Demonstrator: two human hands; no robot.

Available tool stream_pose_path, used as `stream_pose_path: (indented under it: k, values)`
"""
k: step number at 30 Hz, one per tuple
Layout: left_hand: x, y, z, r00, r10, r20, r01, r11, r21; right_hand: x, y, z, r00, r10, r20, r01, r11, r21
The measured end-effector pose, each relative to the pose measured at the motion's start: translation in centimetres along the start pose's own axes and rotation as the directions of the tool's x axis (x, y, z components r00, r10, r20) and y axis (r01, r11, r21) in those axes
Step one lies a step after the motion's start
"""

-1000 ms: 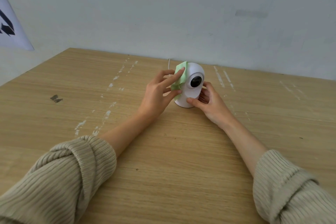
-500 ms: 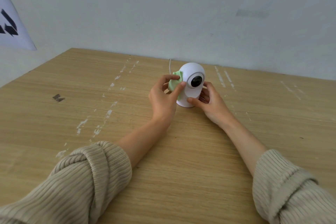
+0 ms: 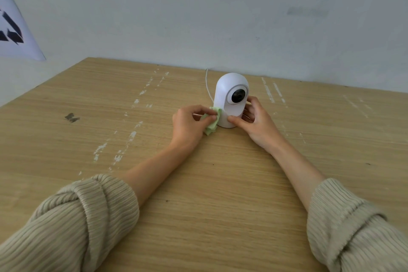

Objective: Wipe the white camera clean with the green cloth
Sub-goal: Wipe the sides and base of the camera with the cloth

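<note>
Since the earlier frames, left hand (image 3: 187, 126) has dropped from the dome of the white camera (image 3: 230, 99) down to its base, taking the green cloth (image 3: 212, 122) with it; dome and left side now bare, camera itself unmoved, right hand (image 3: 257, 120) same spot as before.

Left hand pinches the bunched cloth between thumb and fingers, fingers curled narrow around it. Cloth pressed against the lower left side of the camera, just past the left fingertips (image 3: 213, 113); its lower corner hangs toward the table (image 3: 198, 183), touching or nearly so, cannot tell which.

Right hand cups the camera's base from the other side: thumb across the lower front, fingers wrapped round the right side up near the lens ring. Hand half open, gripping the camera body, steadying it.

Camera stands upright on the table between the two hands, dark lens (image 3: 238, 95) facing toward the wearer and slightly right. Thin white cable (image 3: 207, 86) runs up from behind the camera, beyond the left hand, toward the wall (image 3: 220, 17).

Both forearms bare, ribbed beige sleeves (image 3: 84, 216) pushed up near the elbows. White scuff marks (image 3: 130, 137) on the wood, left of the left hand. White sheet with black print (image 3: 13, 31) at far left edge, well apart from both hands.
</note>
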State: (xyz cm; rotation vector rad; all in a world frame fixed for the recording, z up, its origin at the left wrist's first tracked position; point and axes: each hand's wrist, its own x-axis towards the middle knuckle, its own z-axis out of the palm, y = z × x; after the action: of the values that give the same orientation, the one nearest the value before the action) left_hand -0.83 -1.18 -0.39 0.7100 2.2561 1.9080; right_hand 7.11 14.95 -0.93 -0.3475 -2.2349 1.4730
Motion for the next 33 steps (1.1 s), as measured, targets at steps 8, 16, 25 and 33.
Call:
stream_pose_path:
  k: [8,16,25,33]
  values:
    - [0.7,1.6,0.7,0.995,0.069,-0.077,-0.084,0.974,-0.212,0.0,0.1,0.0,1.000,0.008,0.007,-0.008,0.999,0.034]
    - [1.2,-0.3,0.8,0.999,0.004,-0.052,-0.010,0.994,-0.109,0.1,0.2,0.0,1.000,-0.007,-0.003,0.007,1.000,0.011]
    - [5.4,-0.7,0.4,0.949,-0.186,0.253,0.232,0.958,-0.169,0.1,0.2,-0.1,1.000,-0.003,0.005,0.003,1.000,0.030]
    - [6.4,0.0,0.1,0.945,-0.091,0.314,0.193,0.932,-0.308,0.0,0.1,0.0,1.000,-0.002,0.007,0.001,0.999,0.035]
